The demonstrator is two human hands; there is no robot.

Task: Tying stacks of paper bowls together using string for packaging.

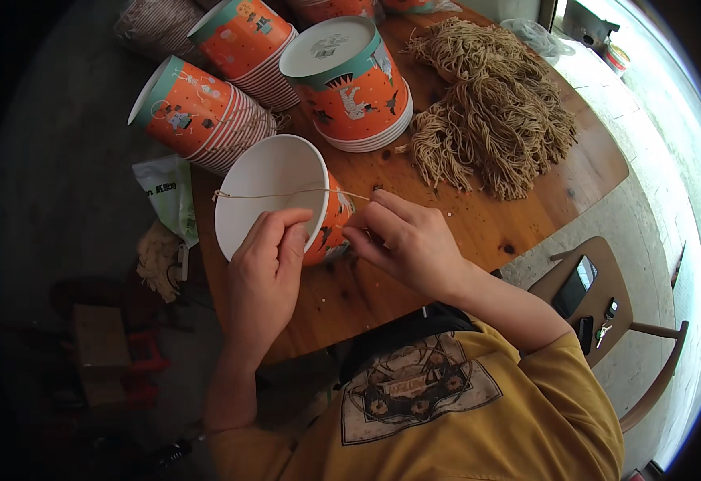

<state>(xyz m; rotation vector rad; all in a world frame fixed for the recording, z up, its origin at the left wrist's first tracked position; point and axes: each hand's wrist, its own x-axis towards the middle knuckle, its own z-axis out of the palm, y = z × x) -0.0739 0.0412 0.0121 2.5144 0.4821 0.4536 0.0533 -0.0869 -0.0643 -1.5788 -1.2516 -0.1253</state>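
A paper bucket (274, 172), white inside with an orange printed outside, lies tilted on the wooden table with its mouth toward me. A thin tan cord (286, 194) stretches across its mouth, with a small knot by the left rim. My right hand (403, 240) pinches the cord's right end just beyond the bucket. In front of the bucket's lower rim is my left hand (270, 260), thumb and fingers drawn together; what they grip, if anything, is hidden. A large heap of tan cords (495, 112) lies beyond my right hand.
Stacks of orange buckets (354, 96) stand or lean along the table's far side. Left of the table hangs a white and green bag (170, 192). A wooden chair (599, 321) at the right holds a phone (576, 287) and keys (603, 333).
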